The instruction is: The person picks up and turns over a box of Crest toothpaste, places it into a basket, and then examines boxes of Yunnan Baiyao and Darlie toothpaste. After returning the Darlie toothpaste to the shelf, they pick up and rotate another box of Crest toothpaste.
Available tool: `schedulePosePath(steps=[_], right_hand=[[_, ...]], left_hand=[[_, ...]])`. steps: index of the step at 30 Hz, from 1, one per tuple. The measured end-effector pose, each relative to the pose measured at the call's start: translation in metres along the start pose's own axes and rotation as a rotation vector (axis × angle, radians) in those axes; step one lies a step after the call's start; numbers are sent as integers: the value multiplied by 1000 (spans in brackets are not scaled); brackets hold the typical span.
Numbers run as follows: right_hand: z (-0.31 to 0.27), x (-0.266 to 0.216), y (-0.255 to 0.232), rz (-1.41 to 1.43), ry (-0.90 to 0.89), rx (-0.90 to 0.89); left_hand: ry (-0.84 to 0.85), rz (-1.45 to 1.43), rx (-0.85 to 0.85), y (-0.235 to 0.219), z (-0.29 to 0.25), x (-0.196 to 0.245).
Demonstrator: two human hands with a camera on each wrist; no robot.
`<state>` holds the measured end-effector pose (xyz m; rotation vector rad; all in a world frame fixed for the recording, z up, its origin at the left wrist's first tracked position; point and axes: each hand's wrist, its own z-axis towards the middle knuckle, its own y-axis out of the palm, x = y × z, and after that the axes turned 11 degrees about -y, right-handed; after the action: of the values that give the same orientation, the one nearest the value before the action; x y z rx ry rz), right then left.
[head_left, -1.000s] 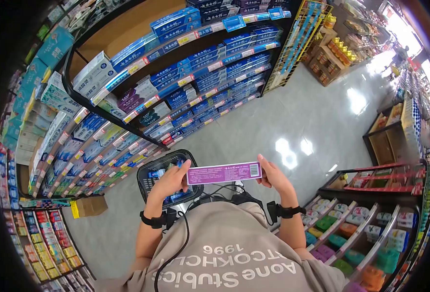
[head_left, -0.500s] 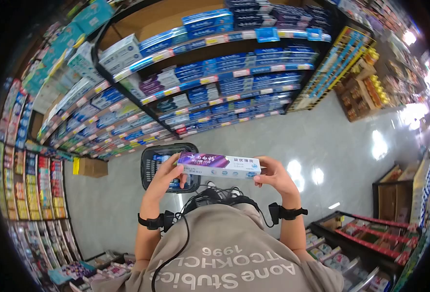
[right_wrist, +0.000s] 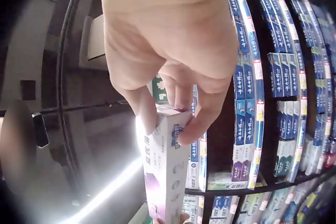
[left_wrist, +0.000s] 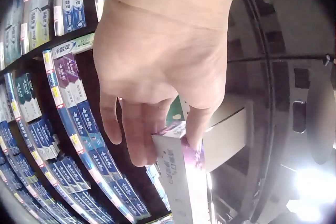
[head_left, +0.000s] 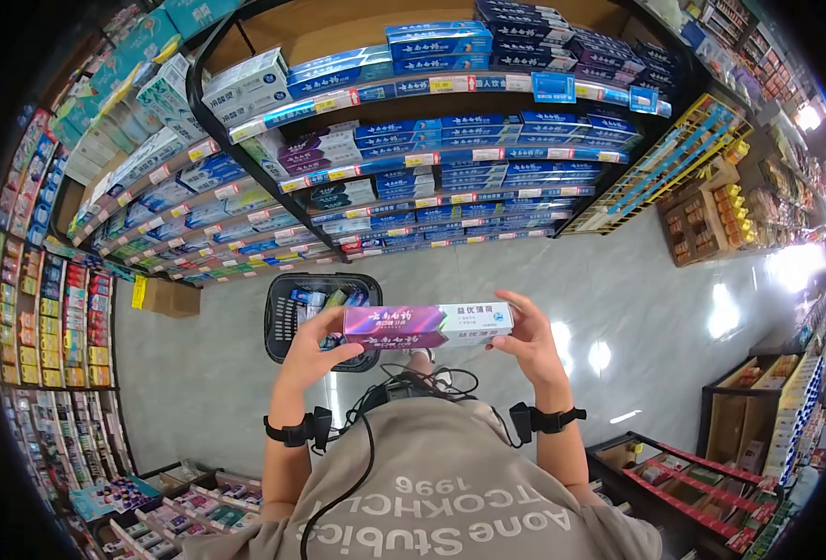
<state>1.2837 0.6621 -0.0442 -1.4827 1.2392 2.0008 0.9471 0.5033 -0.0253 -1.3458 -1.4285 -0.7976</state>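
Observation:
A long purple and white toothpaste box [head_left: 427, 325] spans the space between both hands, lying level in front of the torso with its printed front showing. At its purple end, my left hand [head_left: 312, 350] pinches it between thumb and fingers. The white end is gripped by my right hand [head_left: 532, 343], thumb near the lower edge. In the left wrist view, the box [left_wrist: 181, 187] runs downward from the left fingertips. From the right wrist, the box [right_wrist: 167, 166] shows its white side, with fingertips of the other hand at the far end.
A black shopping basket [head_left: 275, 313] holding several packages stands on the floor beyond the left hand. Shelves [head_left: 487, 154] stacked with toothpaste boxes rise ahead. A cardboard box [head_left: 172, 297] sits on the floor at left, and a yellow wire rack [head_left: 651, 173] stands at right.
The toothpaste box has been turned from its purple back with the barcode to its front, staying in both hands. The head view has swung, so the shelves now sit further right.

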Motion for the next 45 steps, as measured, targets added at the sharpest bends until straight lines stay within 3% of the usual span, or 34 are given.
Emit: schedulePosePath(steps=[17, 20, 23, 32, 37, 40, 45], right_hand=[[148, -6, 23, -143, -113, -282], [169, -5, 42, -139, -66, -164], [189, 3, 52, -113, -56, -162], [224, 9, 76, -231, -126, -243], [251, 12, 80, -184, -48, -247], [272, 18, 77, -259, -127, -358], [298, 13, 80, -223, -55, -454]], left_hand=[[198, -234, 6, -62, 90, 22], [166, -242, 15, -76, 99, 30], [170, -259, -8, -93, 104, 34], [195, -289, 118, -123, 124, 44], [223, -230, 187, -132, 130, 39], [202, -215, 226, -137, 134, 34], [200, -198, 286, -141, 129, 39]])
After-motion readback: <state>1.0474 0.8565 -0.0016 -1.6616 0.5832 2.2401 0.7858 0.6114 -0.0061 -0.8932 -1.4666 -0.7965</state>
